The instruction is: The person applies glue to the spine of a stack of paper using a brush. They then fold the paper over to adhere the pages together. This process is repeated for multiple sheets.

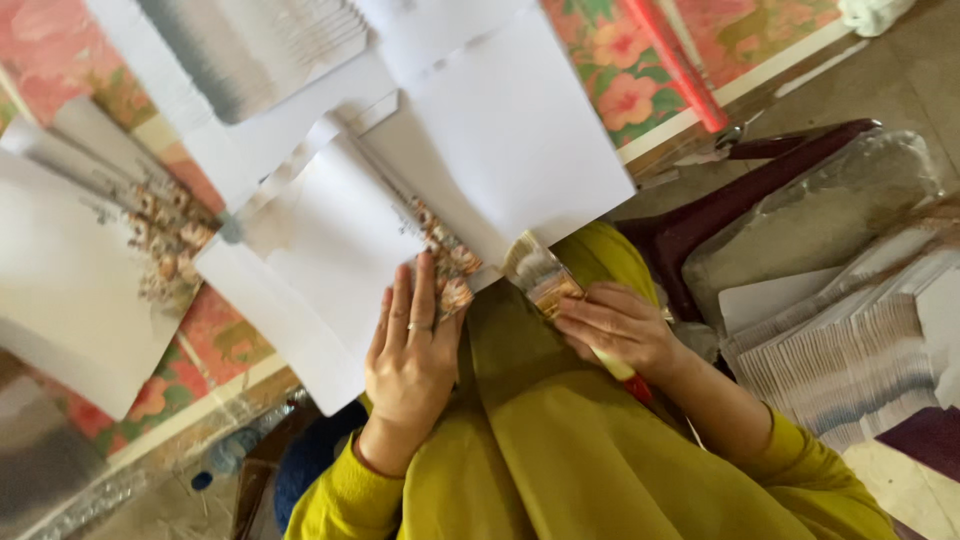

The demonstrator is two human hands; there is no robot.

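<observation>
Left hand (410,355) flat atop white sheet (320,250)

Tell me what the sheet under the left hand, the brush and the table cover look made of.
Sheet: matt white paper or thin card, floral print at one edge; it lies flat with crisp edges. Brush in the right hand: pale bristles, apparently a metal ferrule, red handle, plastic or painted wood. Table cover: floral, looks like glossy plastic sheeting, though fabric is possible. Left hand presses the sheet.

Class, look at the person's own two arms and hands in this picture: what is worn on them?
Both arms wear long mustard-yellow fabric sleeves ending at the wrists. The left hand carries a thin silver-coloured ring on one finger. The right hand shows no ring or bracelet that I can see.
</observation>
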